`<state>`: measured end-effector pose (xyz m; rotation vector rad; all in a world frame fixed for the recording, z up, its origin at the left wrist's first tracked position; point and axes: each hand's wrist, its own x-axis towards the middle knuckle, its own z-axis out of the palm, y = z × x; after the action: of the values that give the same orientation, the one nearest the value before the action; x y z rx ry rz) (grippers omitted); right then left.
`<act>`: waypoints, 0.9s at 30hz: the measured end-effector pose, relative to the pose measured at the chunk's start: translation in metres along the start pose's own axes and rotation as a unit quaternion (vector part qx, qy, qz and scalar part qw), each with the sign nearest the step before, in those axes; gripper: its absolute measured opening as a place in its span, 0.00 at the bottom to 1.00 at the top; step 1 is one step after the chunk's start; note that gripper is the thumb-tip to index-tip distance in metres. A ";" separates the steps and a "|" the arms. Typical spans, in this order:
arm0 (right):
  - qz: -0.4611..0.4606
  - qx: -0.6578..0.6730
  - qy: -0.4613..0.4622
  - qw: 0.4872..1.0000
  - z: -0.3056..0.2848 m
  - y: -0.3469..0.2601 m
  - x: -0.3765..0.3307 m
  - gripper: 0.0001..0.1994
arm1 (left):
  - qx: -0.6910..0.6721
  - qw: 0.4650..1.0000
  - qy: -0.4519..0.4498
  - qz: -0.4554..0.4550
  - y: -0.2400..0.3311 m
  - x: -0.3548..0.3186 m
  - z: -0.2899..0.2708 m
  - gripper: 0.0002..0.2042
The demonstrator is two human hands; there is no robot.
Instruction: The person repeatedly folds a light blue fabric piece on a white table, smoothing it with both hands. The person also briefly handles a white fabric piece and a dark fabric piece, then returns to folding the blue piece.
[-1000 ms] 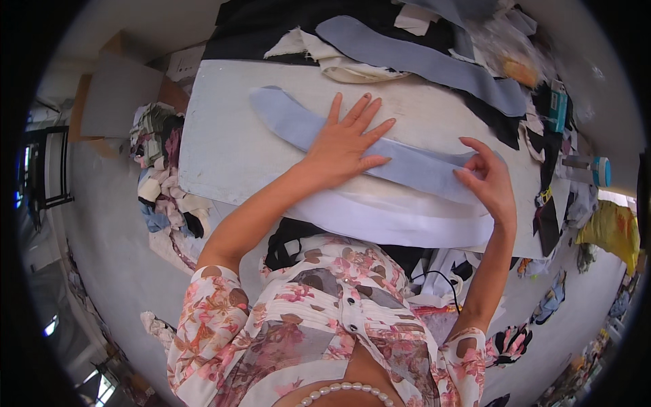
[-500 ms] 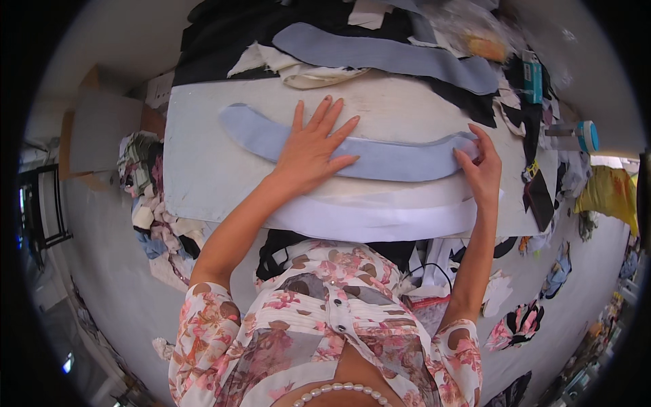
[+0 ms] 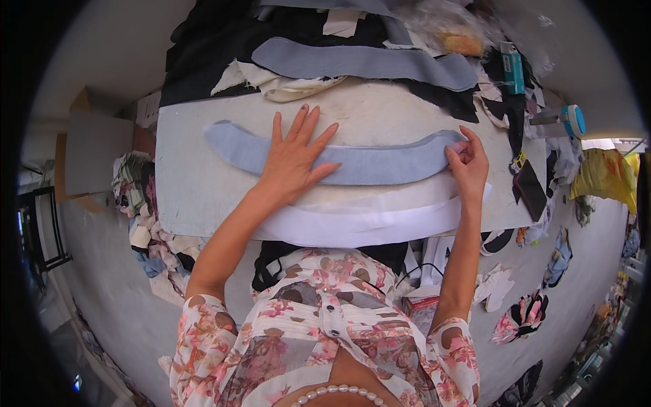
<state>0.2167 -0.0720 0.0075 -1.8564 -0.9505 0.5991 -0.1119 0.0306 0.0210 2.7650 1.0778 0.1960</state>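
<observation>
A curved light-blue fabric piece [image 3: 380, 164], shaped like a collar band, lies across the white board [image 3: 183, 169] before me. My left hand [image 3: 293, 157] rests flat on its left half, fingers spread. At its right end my right hand [image 3: 468, 159] pinches the edge between thumb and fingers. Along the board's near side lies a curved white strip [image 3: 325, 224], partly under my forearms. Beyond the board a second blue-grey collar-shaped piece [image 3: 366, 64] lies on black cloth [image 3: 196, 64] and cream scraps [image 3: 285, 87].
A dark phone [image 3: 529, 193] lies at the board's right edge. Past it are a teal box [image 3: 513, 71] and a container with a blue rim [image 3: 574, 122]. Fabric scraps [image 3: 146, 203] pile up at the left. A crumpled clear plastic bag [image 3: 434, 24] sits at the far right.
The whole view has shifted slightly, so the board sits a little lower and further left. Both hands keep their places on the blue piece, the right still pinching its end.
</observation>
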 end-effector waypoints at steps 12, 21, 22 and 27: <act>0.000 -0.027 0.008 1.000 -0.009 -0.008 0.005 0.28 | -0.008 0.998 -0.046 0.043 0.003 -0.003 0.002 0.31; -0.006 -0.061 0.035 0.997 -0.008 -0.002 0.010 0.28 | 0.000 0.997 -0.042 0.061 0.005 -0.010 0.003 0.32; -0.012 -0.068 0.037 0.997 -0.008 -0.001 0.010 0.28 | 0.002 0.997 -0.044 0.065 0.005 -0.010 0.003 0.32; 0.007 0.008 0.027 1.000 -0.008 -0.006 0.006 0.28 | 0.002 0.995 -0.049 0.083 0.008 -0.011 -0.002 0.33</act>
<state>0.2240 -0.0694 0.0165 -1.8564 -0.8955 0.5607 -0.1155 0.0174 0.0238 2.8342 0.8257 0.0778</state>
